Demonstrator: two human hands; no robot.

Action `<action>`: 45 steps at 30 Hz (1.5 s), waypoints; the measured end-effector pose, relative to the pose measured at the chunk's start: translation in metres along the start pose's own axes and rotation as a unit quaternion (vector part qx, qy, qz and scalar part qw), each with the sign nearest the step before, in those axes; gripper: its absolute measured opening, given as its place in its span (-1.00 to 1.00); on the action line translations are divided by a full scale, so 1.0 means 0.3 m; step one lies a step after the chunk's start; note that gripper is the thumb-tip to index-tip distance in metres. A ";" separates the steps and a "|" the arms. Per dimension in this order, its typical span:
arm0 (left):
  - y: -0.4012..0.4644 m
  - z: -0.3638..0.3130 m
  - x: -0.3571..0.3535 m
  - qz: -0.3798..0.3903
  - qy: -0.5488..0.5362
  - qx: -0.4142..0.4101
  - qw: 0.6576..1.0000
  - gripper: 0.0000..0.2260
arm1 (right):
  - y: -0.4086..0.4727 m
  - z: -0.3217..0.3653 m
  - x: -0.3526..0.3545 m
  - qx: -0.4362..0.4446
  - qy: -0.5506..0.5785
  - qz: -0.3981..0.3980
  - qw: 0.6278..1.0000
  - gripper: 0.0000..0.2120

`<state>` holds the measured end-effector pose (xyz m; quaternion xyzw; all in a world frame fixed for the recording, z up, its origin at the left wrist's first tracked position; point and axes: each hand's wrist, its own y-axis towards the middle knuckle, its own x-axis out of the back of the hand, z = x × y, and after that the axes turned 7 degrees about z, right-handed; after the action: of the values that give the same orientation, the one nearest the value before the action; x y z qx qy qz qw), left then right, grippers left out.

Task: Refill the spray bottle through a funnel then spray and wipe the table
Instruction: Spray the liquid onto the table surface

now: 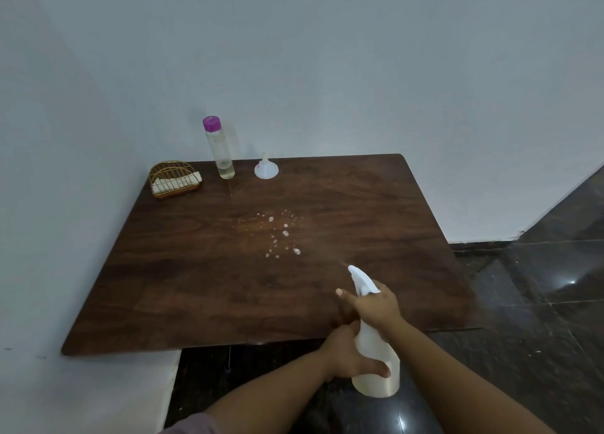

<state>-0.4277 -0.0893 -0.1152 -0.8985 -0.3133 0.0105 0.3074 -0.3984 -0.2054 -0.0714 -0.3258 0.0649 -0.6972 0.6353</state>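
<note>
Head view: a dark wooden table (pixel 196 286) is seen from above, set against a pale wall, with dark floor tiles at the right of the frame.
Spray bottle: a white spray bottle (pixel 376 361) is held at the lower centre of the frame, over the near table edge, its nozzle aimed up-frame toward the table's middle.
Right hand: the right hand (pixel 376 306) is wrapped round the bottle's neck and trigger head; the forefinger sticks out to the left.
Left hand: the left hand (pixel 346 355) is clasped round the bottle's body from the left, thumb across its front.
Droplets: a patch of droplets (pixel 281 234) is scattered on the wood at the centre of the frame, with faint mist between it and the nozzle.
Funnel: a white funnel (pixel 266 168) is left mouth-down at the far edge, apart from the bottle.
Refill bottle: a clear bottle with a purple cap (pixel 219 149) stands capped just left of the funnel, nearly drained.
Cloth: a folded white cloth (pixel 178 182) is kept in a gold wire holder (pixel 171 175) at the upper left of the table.
Progress: refilling is judged finished and spraying under way; wiping is not yet begun, the cloth being untouched.
</note>
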 end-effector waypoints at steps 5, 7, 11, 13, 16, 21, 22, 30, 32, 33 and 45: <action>-0.019 0.016 -0.079 -0.003 0.012 0.002 1.000 -0.24 | -0.027 -0.083 0.014 -0.003 0.014 0.000 1.000 -0.55; -0.028 0.025 -0.106 -0.012 0.003 0.010 1.000 -0.19 | -0.038 -0.105 0.014 -0.001 0.002 0.022 1.000 -0.52; -0.042 0.051 -0.160 -0.022 -0.010 0.015 1.000 -0.14 | -0.068 -0.129 0.004 0.006 -0.013 0.053 0.998 -0.55; -0.052 0.063 -0.178 -0.036 -0.027 0.019 0.999 -0.14 | -0.074 -0.133 -0.003 0.009 -0.023 0.082 0.996 -0.54; -0.067 0.065 -0.169 -0.049 -0.006 0.011 0.999 -0.16 | -0.092 -0.116 -0.009 0.032 -0.011 0.109 0.993 -0.67; -0.085 0.036 -0.128 -0.088 0.003 0.001 0.996 -0.13 | -0.075 -0.065 0.000 0.077 0.018 0.138 0.987 -0.52; -0.085 0.031 -0.105 -0.096 0.015 -0.005 0.995 -0.12 | -0.060 -0.050 0.008 0.079 0.019 0.171 0.982 -0.41; -0.054 -0.047 0.203 -0.206 0.095 -0.077 0.971 -0.21 | 0.044 0.149 0.087 0.103 -0.005 0.287 0.952 -0.26; -0.041 -0.093 0.315 -0.238 0.091 -0.091 0.963 -0.20 | 0.098 0.207 0.084 0.110 -0.065 0.295 0.947 -0.17; -0.030 -0.117 0.372 -0.248 0.093 -0.104 0.959 -0.18 | 0.132 0.230 0.077 0.109 -0.080 0.287 0.948 -0.11; 0.298 -0.326 0.985 -0.248 0.070 -0.130 0.957 -0.05 | 0.646 0.610 -0.024 0.128 0.068 0.073 0.987 -0.31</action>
<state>-0.1198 -0.0292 -0.0345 -0.8232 -0.5024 -0.1701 0.2022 -0.1370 -0.1753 -0.0291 -0.1875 0.0419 -0.6720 0.7152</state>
